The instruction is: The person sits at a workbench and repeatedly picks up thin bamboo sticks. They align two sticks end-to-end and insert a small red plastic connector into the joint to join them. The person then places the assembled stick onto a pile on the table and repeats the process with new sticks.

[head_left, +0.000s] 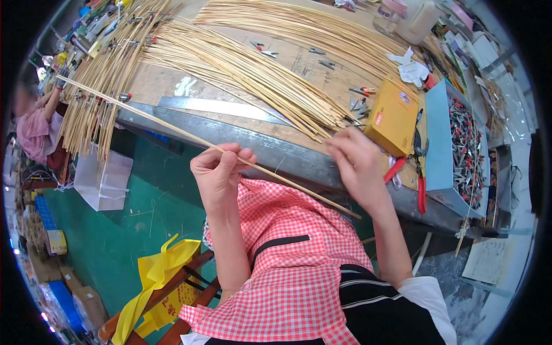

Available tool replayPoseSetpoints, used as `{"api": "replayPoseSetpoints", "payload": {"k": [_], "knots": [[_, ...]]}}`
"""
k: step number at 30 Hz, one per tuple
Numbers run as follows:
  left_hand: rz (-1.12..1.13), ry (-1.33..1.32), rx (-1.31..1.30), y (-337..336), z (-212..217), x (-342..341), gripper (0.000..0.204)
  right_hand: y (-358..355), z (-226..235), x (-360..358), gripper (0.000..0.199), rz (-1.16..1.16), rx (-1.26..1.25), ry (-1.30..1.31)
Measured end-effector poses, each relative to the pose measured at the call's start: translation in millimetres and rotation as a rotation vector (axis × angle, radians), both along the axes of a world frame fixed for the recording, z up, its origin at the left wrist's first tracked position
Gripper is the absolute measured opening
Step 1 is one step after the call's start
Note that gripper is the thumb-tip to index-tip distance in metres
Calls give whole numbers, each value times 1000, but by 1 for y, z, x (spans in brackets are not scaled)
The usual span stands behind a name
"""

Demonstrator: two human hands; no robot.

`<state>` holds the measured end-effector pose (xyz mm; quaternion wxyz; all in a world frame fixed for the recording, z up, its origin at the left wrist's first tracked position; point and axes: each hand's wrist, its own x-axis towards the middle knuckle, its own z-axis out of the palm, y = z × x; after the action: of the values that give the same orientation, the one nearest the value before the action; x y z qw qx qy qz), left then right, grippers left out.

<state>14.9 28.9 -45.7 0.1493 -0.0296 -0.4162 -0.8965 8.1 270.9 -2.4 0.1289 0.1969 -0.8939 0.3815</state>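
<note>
My left hand [219,171] pinches a long thin bamboo stick [172,131] between thumb and fingers. The stick slants across the front of the bench, from the far left down to its near end by my apron. My right hand [359,164] is raised at the bench edge with its fingers curled in, beside the ends of a bundle of bamboo sticks [259,72]. Whatever those fingers may hold is hidden. Close by, small metal clips [359,106] with red tips lie next to a yellow box [395,115].
A blue box [432,123] full of clips and red-handled pliers [422,187] are at right. A metal ruler [224,108] lies along the front. More sticks [299,26] span the back; clipped ones [98,103] overhang at left, near another person [39,129]. A chair [167,293] stands lower left.
</note>
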Motion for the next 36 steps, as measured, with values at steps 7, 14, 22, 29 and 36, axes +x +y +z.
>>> {"api": "replayPoseSetpoints", "payload": {"k": [7, 14, 22, 29, 36], "knots": [[-23, -3, -10, 1, -1, -1, 14, -28, -7, -36, 6, 79, 258, 175], [-23, 16, -7, 1, 4, -1, 13, -66, -26, -82, 8, 46, 576, 368], [-5, 5, 1, -6, 5, -2, 12, -63, -27, -83, 8, 19, 627, 338], [33, -43, -60, -10, 3, -2, 12, -29, 10, -44, 5, -65, 299, 138], [6, -63, -96, -9, -2, -5, 12, 28, 16, -3, 9, -141, 113, -102]]}}
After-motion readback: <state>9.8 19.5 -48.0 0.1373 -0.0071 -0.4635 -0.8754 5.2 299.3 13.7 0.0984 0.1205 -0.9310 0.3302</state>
